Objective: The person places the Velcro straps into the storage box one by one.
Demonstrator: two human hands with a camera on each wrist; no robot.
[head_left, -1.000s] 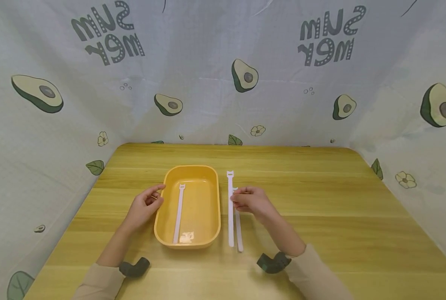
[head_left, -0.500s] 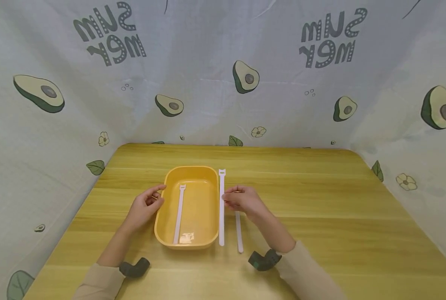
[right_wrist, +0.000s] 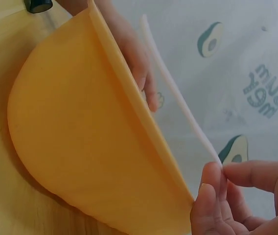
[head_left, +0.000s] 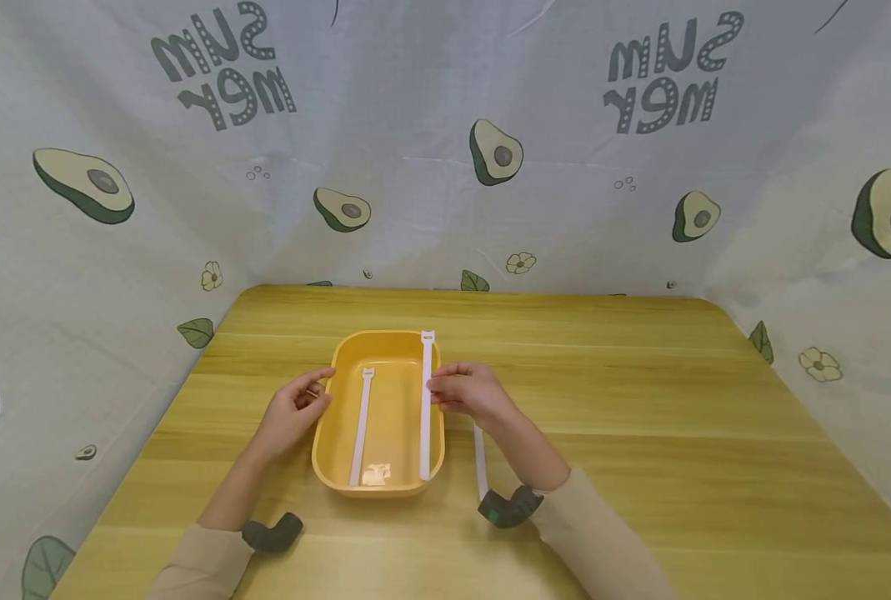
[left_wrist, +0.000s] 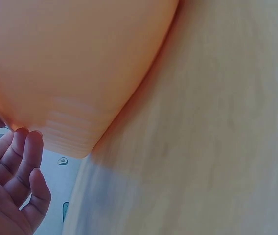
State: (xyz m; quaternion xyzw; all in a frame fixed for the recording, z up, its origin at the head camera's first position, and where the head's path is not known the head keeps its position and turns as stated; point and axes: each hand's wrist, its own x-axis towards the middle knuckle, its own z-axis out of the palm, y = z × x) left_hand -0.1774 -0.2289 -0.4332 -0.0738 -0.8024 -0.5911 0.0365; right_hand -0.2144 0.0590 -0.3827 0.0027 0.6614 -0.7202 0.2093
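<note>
In the head view, my right hand (head_left: 469,389) pinches a white cable tie strap (head_left: 426,425) near its middle, between thumb and fingertips. The strap hangs lengthwise over the right side of a yellow tub (head_left: 392,492); the right wrist view shows this strap (right_wrist: 178,100) raised above the rim. My left hand (head_left: 289,414) holds the tub's left rim, index finger and thumb at the edge. From the left wrist, curled fingers (left_wrist: 31,152) lie against the outer wall. A second white strap (head_left: 361,429) lies inside the tub.
A third white strap (head_left: 480,462) lies on the wooden table (head_left: 640,375) to the tub's right, partly covered by my right hand and the dark wrist camera (head_left: 511,507). A white curtain (head_left: 415,108) with avocado prints surrounds the table's back and sides.
My right hand has carried its strap leftward, from beside the third strap on the table to over the tub's right side. The left hand stays at the rim.
</note>
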